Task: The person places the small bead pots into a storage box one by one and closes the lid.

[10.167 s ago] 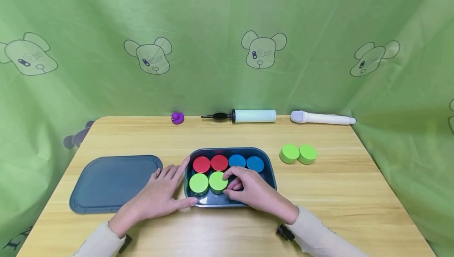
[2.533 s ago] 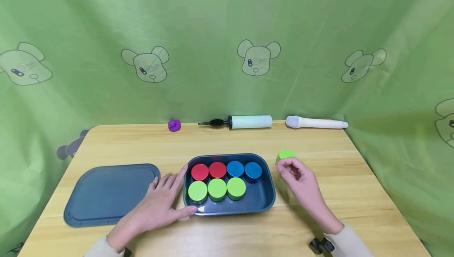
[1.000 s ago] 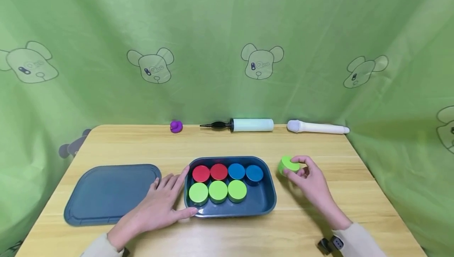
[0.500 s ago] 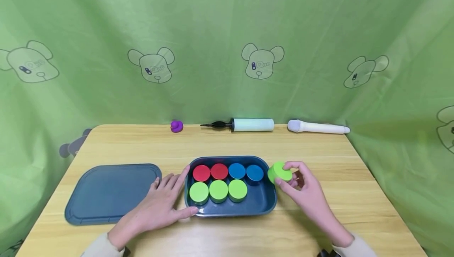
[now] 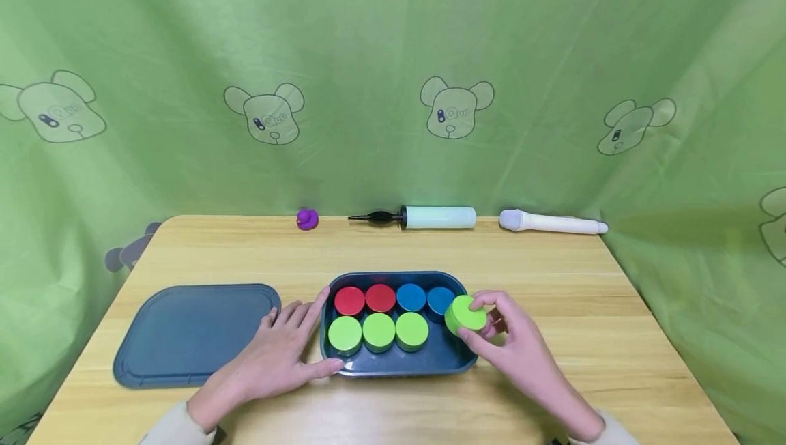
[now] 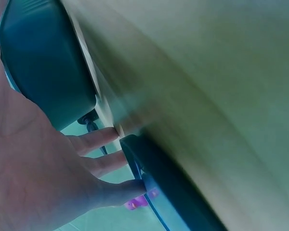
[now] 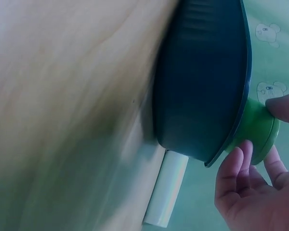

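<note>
My right hand (image 5: 512,336) pinches a short green cylinder (image 5: 464,314) by its side, between thumb and fingers. The cylinder is slightly tilted over the right end of a deep dark-blue box (image 5: 424,363). In the right wrist view, the green cylinder (image 7: 256,126) shows a rim line and stands at the box's upper edge. Inside the box are two red cylinders (image 5: 380,298), two blue cylinders (image 5: 411,297) and, in front, three green cylinders (image 5: 378,331). My left hand (image 5: 276,346) rests with extended fingers against the box's left end, thumb and index finger touching it.
A flat dark-blue lid (image 5: 196,336) lies left of the box, beside the left hand. Along the table's back edge lie a purple toy duck (image 5: 307,219), a hand pump (image 5: 439,218) and a white toy microphone (image 5: 555,222). A green curtain (image 5: 368,151) hangs behind.
Over ten seconds, a third green cylinder came to stand in the box. My right hand took the last one from the table and moved it left over the box. The left hand stayed put.
</note>
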Available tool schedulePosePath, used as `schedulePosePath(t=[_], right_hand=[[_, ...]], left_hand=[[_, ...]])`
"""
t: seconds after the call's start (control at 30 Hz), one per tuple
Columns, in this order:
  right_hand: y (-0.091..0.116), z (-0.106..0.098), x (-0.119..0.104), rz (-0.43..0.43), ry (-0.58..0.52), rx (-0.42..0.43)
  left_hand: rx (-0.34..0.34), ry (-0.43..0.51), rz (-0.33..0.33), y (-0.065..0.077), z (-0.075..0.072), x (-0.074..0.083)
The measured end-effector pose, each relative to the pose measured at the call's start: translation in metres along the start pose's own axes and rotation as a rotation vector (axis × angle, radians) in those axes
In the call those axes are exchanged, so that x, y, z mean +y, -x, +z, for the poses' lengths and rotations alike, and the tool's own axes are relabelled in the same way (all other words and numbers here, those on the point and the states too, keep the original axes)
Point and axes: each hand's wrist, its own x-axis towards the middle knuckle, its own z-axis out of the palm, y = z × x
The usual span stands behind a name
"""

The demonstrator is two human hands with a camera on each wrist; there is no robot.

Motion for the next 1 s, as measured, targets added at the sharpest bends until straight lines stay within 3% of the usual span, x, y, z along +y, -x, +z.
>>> schedulePosePath(t=[0.5, 0.8, 1.0], right_hand=[[0.001, 0.015, -0.001, -0.124, 0.292, -0.093], [-0.007, 0.017, -0.016, -0.012, 0.403, -0.191], [-0.013, 0.018, -0.022, 0.003, 0.481, -0.243]], left_hand=[[0.006, -0.034, 0.017, 0.000, -0.006, 0.000], [0.022, -0.044, 0.022, 0.000, -0.004, -0.001], [0.028, -0.041, 0.030, 0.001, -0.006, -0.001]])
